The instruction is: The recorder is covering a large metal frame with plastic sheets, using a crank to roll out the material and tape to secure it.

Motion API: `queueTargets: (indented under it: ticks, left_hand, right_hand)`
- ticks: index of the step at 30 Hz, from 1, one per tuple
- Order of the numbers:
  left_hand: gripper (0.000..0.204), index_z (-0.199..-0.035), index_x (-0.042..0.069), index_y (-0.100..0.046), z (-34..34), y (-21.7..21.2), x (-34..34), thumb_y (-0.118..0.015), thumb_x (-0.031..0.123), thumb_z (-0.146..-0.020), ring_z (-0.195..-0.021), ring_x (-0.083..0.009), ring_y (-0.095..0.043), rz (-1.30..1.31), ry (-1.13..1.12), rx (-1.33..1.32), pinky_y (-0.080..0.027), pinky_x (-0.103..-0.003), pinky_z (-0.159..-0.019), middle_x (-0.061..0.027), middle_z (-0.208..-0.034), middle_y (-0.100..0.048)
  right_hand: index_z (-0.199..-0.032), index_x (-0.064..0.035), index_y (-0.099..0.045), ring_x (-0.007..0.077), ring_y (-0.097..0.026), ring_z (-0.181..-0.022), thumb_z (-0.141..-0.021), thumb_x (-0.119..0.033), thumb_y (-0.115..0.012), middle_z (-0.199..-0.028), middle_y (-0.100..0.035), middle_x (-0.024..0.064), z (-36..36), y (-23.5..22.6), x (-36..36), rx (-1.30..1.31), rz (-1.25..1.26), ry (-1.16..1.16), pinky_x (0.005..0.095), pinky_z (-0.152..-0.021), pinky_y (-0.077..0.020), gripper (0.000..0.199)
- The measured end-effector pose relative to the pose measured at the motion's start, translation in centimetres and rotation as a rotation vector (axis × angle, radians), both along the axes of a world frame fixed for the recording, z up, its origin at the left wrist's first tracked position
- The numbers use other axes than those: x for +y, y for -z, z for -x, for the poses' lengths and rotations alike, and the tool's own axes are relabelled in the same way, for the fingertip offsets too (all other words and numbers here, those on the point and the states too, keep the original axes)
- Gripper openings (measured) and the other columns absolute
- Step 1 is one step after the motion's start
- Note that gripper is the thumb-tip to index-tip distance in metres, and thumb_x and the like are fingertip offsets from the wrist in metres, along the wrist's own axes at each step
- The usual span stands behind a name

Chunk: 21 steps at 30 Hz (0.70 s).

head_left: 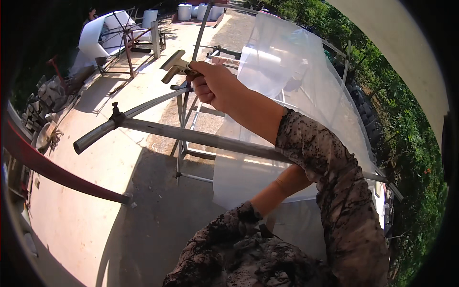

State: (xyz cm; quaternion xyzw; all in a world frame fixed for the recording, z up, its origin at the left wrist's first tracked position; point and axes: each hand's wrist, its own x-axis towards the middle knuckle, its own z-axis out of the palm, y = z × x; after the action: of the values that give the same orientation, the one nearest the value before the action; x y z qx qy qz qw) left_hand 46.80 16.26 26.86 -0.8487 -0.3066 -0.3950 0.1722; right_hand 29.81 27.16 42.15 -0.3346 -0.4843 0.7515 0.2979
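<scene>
My right hand (pixel 213 84) is raised over a metal frame and closed around the handle of a metal hand tool (pixel 173 66) with a flat, pale head that points left. Just below the fist, a thin curved tube (pixel 153 101) meets upright rods. A thick grey pipe (pixel 191 136) runs across under my right forearm, with a small dark clamp (pixel 115 114) near its left end. My left forearm (pixel 279 187) reaches up behind the pipe and my right sleeve. The left hand itself is hidden.
Clear plastic film (pixel 291 71) hangs over the frame on the right. A dark red pipe (pixel 52 170) crosses the lower left. Far below lie concrete ground (pixel 95 205), a metal stand with a white sheet (pixel 107 36), white barrels (pixel 184 10) and scrap (pixel 45 98). Green bushes (pixel 406 124) line the right.
</scene>
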Motion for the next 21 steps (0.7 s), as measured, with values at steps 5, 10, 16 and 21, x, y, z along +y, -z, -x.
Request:
queueTargets:
  ticks: [5,10,16,21]
  left_hand:
    - [0.023,-0.102,0.009,-0.055,1.2,-4.6,0.5,-0.05,0.028,-0.091,-0.093,-0.0184,-0.054,-0.241,-0.292,-0.074,-0.038,-0.032,-0.095,-0.003,-0.091,-0.055]
    - [0.032,-0.102,0.008,-0.057,2.1,-7.0,1.4,-0.057,0.037,-0.087,-0.087,-0.0164,-0.056,-0.31,-0.318,-0.109,-0.042,-0.034,-0.088,-0.0018,-0.091,-0.057]
    - [0.038,-0.106,0.007,-0.056,1.6,-8.9,2.4,-0.071,0.024,-0.075,-0.089,-0.0219,-0.056,-0.218,-0.245,-0.119,-0.041,-0.037,-0.085,-0.0045,-0.093,-0.059]
    - [0.037,-0.108,0.006,-0.056,2.3,-9.3,3.1,-0.07,0.014,-0.075,-0.09,-0.0229,-0.055,-0.197,-0.265,-0.107,-0.04,-0.037,-0.086,-0.0051,-0.094,-0.058]
  right_hand:
    - [-0.094,0.0032,-0.054,0.0005,-0.023,-0.043,-0.1,-0.034,-0.036,-0.056,-0.028,-0.0095,-21.3,-9.1,-12.5,0.262,-0.432,0.299,0.017,-0.037,-0.0184,0.041]
    - [-0.09,0.0016,-0.055,0.0023,-0.023,-0.044,-0.098,-0.033,-0.042,-0.055,-0.026,-0.0079,-31.0,1.9,-24.3,0.306,-0.328,1.024,0.0197,-0.038,-0.0172,0.038]
    - [-0.089,0.0013,-0.056,0.0034,-0.027,-0.045,-0.098,-0.03,-0.046,-0.055,-0.03,-0.0067,-28.1,8.9,-22.7,0.365,-0.004,1.03,0.0215,-0.042,-0.0223,0.034]
    - [-0.091,0.0003,-0.057,0.003,-0.028,-0.045,-0.097,-0.029,-0.048,-0.055,-0.032,-0.0069,-26.6,6.3,-19.1,0.503,-0.014,0.983,0.0203,-0.042,-0.022,0.032]
